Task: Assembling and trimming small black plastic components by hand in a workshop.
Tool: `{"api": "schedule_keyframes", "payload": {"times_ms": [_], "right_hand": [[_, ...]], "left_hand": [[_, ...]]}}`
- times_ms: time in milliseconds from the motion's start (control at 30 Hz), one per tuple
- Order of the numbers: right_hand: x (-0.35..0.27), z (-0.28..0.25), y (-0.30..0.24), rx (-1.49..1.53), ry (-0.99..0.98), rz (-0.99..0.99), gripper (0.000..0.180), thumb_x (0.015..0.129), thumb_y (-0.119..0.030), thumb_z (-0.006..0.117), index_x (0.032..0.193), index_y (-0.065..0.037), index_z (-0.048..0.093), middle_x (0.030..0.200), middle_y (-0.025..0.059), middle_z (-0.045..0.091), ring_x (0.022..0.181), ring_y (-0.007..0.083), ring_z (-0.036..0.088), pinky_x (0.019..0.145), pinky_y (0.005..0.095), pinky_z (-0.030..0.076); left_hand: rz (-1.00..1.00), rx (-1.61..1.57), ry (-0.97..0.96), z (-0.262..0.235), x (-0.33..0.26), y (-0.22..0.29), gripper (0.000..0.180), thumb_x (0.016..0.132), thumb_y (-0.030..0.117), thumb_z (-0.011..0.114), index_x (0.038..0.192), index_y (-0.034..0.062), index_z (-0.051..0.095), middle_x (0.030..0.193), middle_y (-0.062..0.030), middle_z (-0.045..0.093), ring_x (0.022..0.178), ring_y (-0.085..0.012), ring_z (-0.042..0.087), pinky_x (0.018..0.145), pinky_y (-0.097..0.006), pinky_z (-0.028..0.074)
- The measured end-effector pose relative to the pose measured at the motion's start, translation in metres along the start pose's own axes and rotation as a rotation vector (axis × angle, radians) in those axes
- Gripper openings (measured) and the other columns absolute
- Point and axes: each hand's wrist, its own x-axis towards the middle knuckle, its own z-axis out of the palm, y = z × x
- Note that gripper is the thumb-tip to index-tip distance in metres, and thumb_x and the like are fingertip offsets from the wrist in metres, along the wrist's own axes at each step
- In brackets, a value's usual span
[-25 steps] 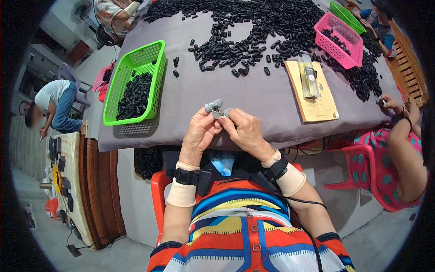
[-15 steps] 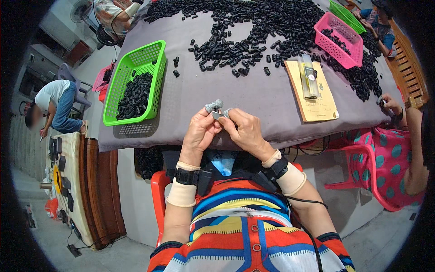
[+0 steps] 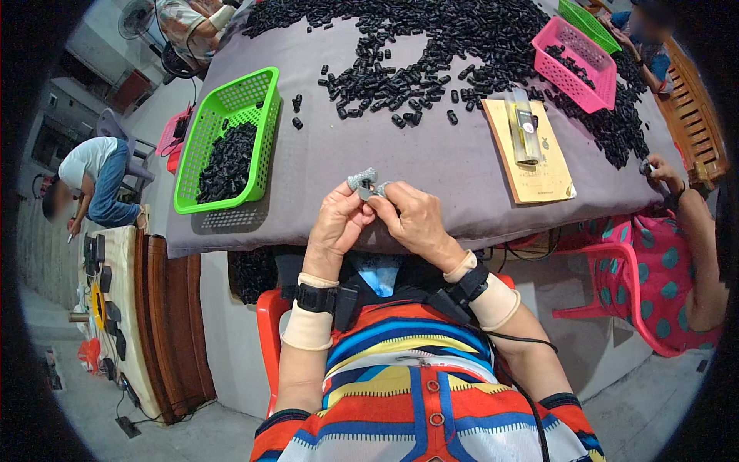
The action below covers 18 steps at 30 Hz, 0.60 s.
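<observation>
The left hand [image 3: 336, 225] and the right hand [image 3: 416, 223] meet over the near edge of the grey tabletop [image 3: 431, 162], fingers closed together on a small grey part [image 3: 362, 182]. Bare cloth lies in front of them. A green basket [image 3: 228, 138] stands toward the left edge. Black pieces [image 3: 431, 46] cover the far side, next to a pink basket [image 3: 576, 65].

A table [image 3: 431, 162] covered by a grey cloth is set on a pale concrete floor [image 3: 654, 393]. Red plastic chairs [image 3: 608, 285] are placed at its near edge. A dark wooden bench [image 3: 173, 323] is positioned at the left, and a standing fan [image 3: 138, 19] is seen beyond.
</observation>
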Motion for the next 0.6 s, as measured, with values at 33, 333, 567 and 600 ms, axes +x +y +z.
{"api": "schedule_keyframes", "payload": {"times_ms": [33, 333, 567, 600], "right_hand": [[0.0, 0.0, 0.0, -0.026, -0.002, 0.008, 0.023, 0.082, -0.026, 0.059, 0.069, -0.008, 0.053, 0.063, 0.0097, 0.053, 0.054, 0.0306, 0.055, 0.044, 0.0386, 0.041], [0.004, -0.004, -0.006, 0.011, 0.018, 0.046, 0.023, 0.082, -0.024, 0.059, 0.07, -0.006, 0.052, 0.063, 0.0106, 0.052, 0.054, 0.0313, 0.054, 0.044, 0.0389, 0.039], [0.004, -0.008, -0.006, 0.091, 0.029, 0.09, 0.022, 0.082, -0.021, 0.059, 0.07, -0.004, 0.051, 0.062, 0.0131, 0.052, 0.055, 0.0333, 0.053, 0.047, 0.0386, 0.039], [0.003, -0.008, -0.005, 0.089, 0.035, 0.089, 0.022, 0.082, -0.021, 0.059, 0.07, -0.004, 0.051, 0.062, 0.0131, 0.052, 0.055, 0.0333, 0.053, 0.047, 0.0386, 0.039]], "left_hand": [[-0.001, -0.004, -0.003, 0.0, 0.001, 0.0, 0.026, 0.086, 0.006, 0.054, 0.112, 0.0022, 0.054, 0.086, -0.0052, 0.06, 0.066, -0.0104, 0.054, 0.058, -0.023, 0.045], [-0.004, 0.005, 0.014, 0.009, -0.003, 0.005, 0.027, 0.086, 0.005, 0.054, 0.112, 0.002, 0.054, 0.084, -0.0051, 0.059, 0.064, -0.0115, 0.053, 0.056, -0.023, 0.045], [0.119, 0.182, 0.095, 0.014, -0.02, 0.045, 0.027, 0.084, 0.003, 0.056, 0.111, 0.0043, 0.057, 0.083, -0.0049, 0.059, 0.064, -0.0108, 0.054, 0.049, -0.022, 0.045], [0.182, 0.254, 0.145, 0.018, -0.024, 0.061, 0.026, 0.083, 0.003, 0.056, 0.11, 0.004, 0.058, 0.081, -0.005, 0.059, 0.061, -0.0104, 0.055, 0.047, -0.021, 0.045]]}}
